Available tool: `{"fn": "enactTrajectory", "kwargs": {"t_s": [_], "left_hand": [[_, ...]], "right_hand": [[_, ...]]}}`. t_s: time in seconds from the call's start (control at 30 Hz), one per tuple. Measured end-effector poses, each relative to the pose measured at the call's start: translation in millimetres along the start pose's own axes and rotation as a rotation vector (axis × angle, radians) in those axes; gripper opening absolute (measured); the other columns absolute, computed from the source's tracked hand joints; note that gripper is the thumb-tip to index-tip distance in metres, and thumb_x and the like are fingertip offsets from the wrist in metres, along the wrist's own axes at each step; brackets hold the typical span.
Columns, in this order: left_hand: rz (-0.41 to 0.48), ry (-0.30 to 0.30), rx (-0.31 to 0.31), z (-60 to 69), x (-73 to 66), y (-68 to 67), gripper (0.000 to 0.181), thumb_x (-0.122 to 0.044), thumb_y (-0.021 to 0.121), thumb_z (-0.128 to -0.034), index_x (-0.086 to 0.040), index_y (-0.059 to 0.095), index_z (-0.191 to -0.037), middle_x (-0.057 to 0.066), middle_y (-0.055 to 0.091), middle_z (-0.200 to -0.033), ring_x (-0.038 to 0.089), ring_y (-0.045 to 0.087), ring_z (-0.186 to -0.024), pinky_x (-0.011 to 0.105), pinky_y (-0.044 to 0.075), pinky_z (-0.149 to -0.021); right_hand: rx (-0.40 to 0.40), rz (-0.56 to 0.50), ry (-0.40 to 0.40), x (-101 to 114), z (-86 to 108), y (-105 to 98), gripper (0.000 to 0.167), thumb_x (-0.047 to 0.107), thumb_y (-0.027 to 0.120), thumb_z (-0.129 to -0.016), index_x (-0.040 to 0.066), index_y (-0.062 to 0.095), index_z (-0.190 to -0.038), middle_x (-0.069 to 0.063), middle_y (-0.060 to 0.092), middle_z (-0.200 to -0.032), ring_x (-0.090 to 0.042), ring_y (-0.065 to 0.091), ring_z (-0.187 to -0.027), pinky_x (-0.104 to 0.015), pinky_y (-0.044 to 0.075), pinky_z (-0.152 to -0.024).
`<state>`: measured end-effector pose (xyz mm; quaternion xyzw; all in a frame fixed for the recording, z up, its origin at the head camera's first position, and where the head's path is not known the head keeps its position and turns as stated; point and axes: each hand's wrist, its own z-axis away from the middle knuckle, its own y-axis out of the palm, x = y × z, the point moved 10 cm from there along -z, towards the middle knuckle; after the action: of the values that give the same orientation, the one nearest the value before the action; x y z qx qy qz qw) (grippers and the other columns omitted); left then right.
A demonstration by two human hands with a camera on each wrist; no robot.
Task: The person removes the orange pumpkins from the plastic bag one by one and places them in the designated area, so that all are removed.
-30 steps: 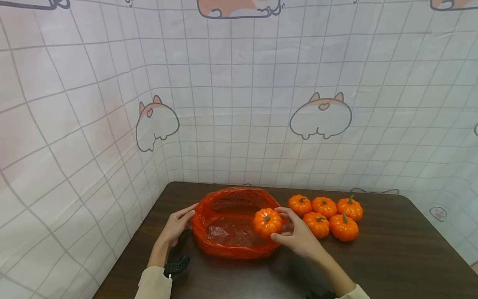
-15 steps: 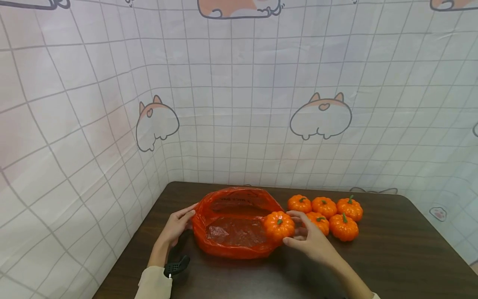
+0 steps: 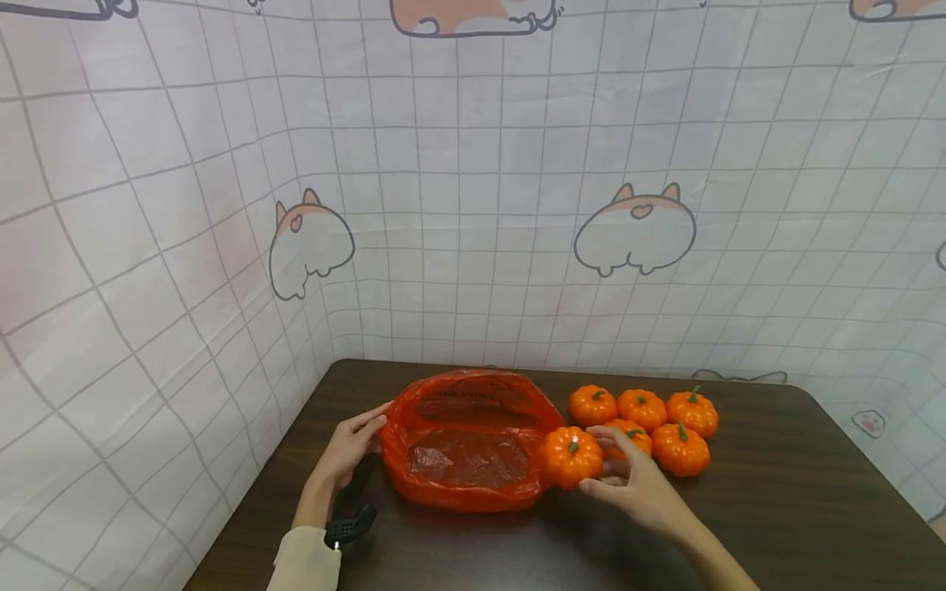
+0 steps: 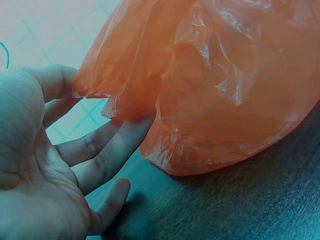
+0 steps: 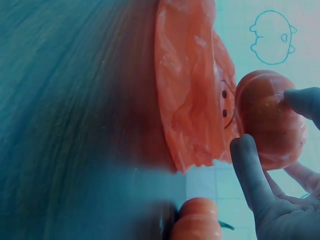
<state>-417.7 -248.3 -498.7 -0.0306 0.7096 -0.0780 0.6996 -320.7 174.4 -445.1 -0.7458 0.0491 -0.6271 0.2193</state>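
Note:
An orange-red plastic bag (image 3: 473,494) lies with its mouth spread wide on the table. My left hand (image 3: 351,447) holds the bag's left rim; up close in the left wrist view, the thumb and fingers pinch the thin bag edge (image 4: 135,65). At the bag's right side, my right hand (image 3: 636,480) grips a small orange pumpkin (image 3: 572,458) with a green stem between thumb and fingertips. The right wrist view has this pumpkin (image 5: 267,120) raised off the table, beside the bag (image 5: 187,85). No pumpkin can be made out inside the bag.
Several more small pumpkins (image 3: 681,450) stand grouped in two rows at the right of the bag, just behind my right hand. The dark wooden table (image 3: 783,484) reaches back to a white grid-patterned cloth (image 3: 473,271) with cartoon animals.
My right hand has moved right and slightly toward me with the pumpkin, from over the bag's opening to its right rim. The left hand and the bag look nearly unchanged.

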Motion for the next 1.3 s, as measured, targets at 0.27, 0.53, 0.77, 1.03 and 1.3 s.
{"fn": "enactTrajectory", "kwargs": {"t_s": [0.27,0.53,0.77,1.03,1.3], "left_hand": [[0.001,-0.014,-0.006,-0.1,1.4,0.0,0.040,-0.026,0.055,-0.1073,-0.017,0.059,-0.146,0.016,0.063,-0.142,0.014,0.069,-0.098,0.029,0.059,-0.083],[-0.011,-0.004,0.001,0.5,1.0,0.0,0.043,-0.028,0.054,-0.1077,-0.014,0.057,-0.148,0.018,0.063,-0.142,0.014,0.068,-0.093,0.029,0.059,-0.081],[0.007,-0.017,-0.006,-1.0,2.2,0.1,0.040,-0.026,0.055,-0.1069,-0.017,0.059,-0.146,0.016,0.065,-0.138,0.017,0.068,-0.089,0.030,0.059,-0.079],[0.014,-0.009,0.004,-1.6,3.0,0.2,0.042,-0.027,0.055,-0.1070,-0.016,0.058,-0.147,0.017,0.065,-0.139,0.017,0.068,-0.090,0.030,0.060,-0.077],[0.012,-0.009,-0.001,-1.1,3.0,-0.1,0.040,-0.026,0.054,-0.1076,-0.016,0.058,-0.146,0.017,0.064,-0.140,0.015,0.069,-0.092,0.029,0.060,-0.078]], "right_hand": [[-0.017,-0.006,0.033,-10,10.2,-12,0.072,0.019,0.081,-0.089,0.011,0.041,-0.149,-0.027,0.044,-0.150,-0.026,0.067,-0.105,-0.026,0.059,-0.083],[-0.034,-0.007,0.071,-21,20.9,-26,0.071,0.018,0.078,-0.091,0.010,0.040,-0.150,-0.032,0.041,-0.150,-0.021,0.066,-0.105,-0.027,0.059,-0.083],[-0.035,-0.026,0.100,-30,28.9,-37,0.073,0.017,0.077,-0.091,0.009,0.037,-0.152,-0.033,0.039,-0.152,-0.021,0.066,-0.105,-0.028,0.059,-0.083],[-0.040,-0.018,0.136,-42,35.8,-49,0.075,0.017,0.076,-0.093,0.007,0.034,-0.154,-0.034,0.037,-0.150,-0.025,0.066,-0.109,-0.028,0.059,-0.082],[-0.049,0.056,0.181,-52,42.3,-60,0.075,0.019,0.075,-0.093,0.007,0.033,-0.154,-0.035,0.038,-0.151,-0.032,0.063,-0.115,-0.030,0.058,-0.080]]}}
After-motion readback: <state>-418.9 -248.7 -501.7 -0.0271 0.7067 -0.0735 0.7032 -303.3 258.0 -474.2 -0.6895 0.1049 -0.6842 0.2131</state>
